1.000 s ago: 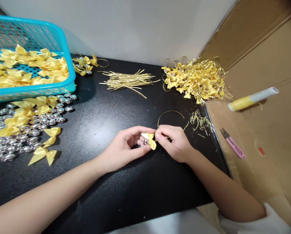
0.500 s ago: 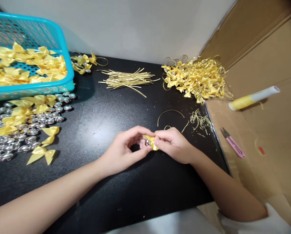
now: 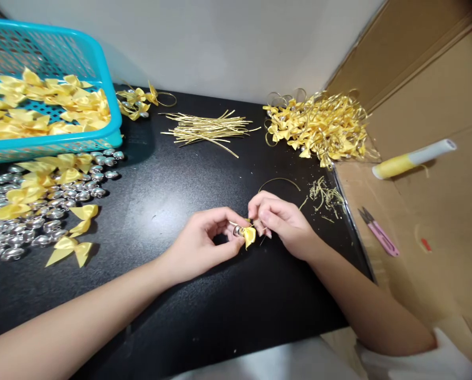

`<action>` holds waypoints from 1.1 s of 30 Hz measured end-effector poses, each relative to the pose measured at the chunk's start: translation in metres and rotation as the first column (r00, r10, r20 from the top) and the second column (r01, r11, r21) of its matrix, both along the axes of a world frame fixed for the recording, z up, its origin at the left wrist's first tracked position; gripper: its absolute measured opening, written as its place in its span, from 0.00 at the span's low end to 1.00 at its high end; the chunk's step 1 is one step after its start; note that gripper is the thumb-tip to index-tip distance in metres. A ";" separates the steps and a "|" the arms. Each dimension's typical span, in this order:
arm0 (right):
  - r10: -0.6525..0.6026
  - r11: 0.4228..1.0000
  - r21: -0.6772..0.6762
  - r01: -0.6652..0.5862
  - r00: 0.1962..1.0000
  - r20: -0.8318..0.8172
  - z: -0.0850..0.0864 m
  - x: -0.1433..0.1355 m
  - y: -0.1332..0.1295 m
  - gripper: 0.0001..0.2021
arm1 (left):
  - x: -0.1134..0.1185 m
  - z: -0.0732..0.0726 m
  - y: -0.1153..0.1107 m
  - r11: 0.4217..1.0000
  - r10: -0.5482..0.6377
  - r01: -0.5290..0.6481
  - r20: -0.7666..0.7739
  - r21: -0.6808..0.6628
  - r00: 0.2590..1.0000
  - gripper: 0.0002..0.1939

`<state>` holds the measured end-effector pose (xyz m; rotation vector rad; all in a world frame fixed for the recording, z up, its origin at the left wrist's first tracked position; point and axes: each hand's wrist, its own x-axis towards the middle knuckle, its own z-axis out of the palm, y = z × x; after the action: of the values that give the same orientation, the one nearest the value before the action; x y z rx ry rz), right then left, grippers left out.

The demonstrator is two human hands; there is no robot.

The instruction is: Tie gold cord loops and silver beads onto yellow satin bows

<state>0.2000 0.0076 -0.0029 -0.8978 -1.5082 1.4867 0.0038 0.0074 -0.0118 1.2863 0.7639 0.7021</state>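
Observation:
Between the thumb and fingers of my left hand (image 3: 206, 240) is a yellow ribbon bow (image 3: 250, 237) with a silver bead (image 3: 238, 230) beside it. Just to its right, my right hand (image 3: 286, 224) is closed in a pinch on a thin gold cord, of which only short bits show by the fingertips. A curved length of gold cord (image 3: 279, 180) lies behind my right hand; whether it joins the bow is hidden. Both hands are low over the black table (image 3: 172, 322).
At left are a turquoise basket (image 3: 101, 68) of yellow bows, silver beads (image 3: 54, 214) and loose bows (image 3: 71, 250). Straight gold cords (image 3: 208, 128) lie at the back, finished bow loops (image 3: 318, 124) back right. Cord scraps (image 3: 325, 195), pink snips (image 3: 382, 237) and a yellow-white roll (image 3: 413, 158) are at right.
My right hand has pulled slightly up and away from the left, and its fingers have curled in. More of the bow shows now. My left hand has barely moved.

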 end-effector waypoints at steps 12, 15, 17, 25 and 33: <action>0.100 0.952 -0.243 -0.187 0.939 -0.329 -0.001 -0.004 -0.006 0.14 | 0.000 0.005 0.003 0.976 0.035 -0.021 0.063 -0.217 0.997 0.09; 0.095 0.955 -0.238 -0.176 0.944 -0.315 -0.002 -0.003 -0.004 0.14 | 0.001 0.005 0.004 0.963 0.111 -0.101 0.025 -0.248 0.994 0.10; 0.079 0.952 -0.257 -0.165 0.946 -0.313 -0.003 -0.003 -0.004 0.14 | 0.001 0.004 0.004 0.965 0.140 -0.135 0.004 -0.227 0.990 0.10; 0.022 0.954 -0.275 -0.118 0.944 -0.328 0.001 -0.004 -0.004 0.15 | 0.003 0.003 0.003 0.964 0.188 -0.190 -0.026 -0.185 0.982 0.09; 0.058 0.958 -0.254 -0.133 0.958 -0.281 0.000 -0.003 -0.004 0.16 | 0.002 0.004 0.004 0.966 0.161 -0.155 0.015 -0.207 0.987 0.08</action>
<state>0.1973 0.0038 -0.0027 -0.7447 -1.1801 1.8391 0.0063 0.0117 -0.0074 1.0327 0.8960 0.7491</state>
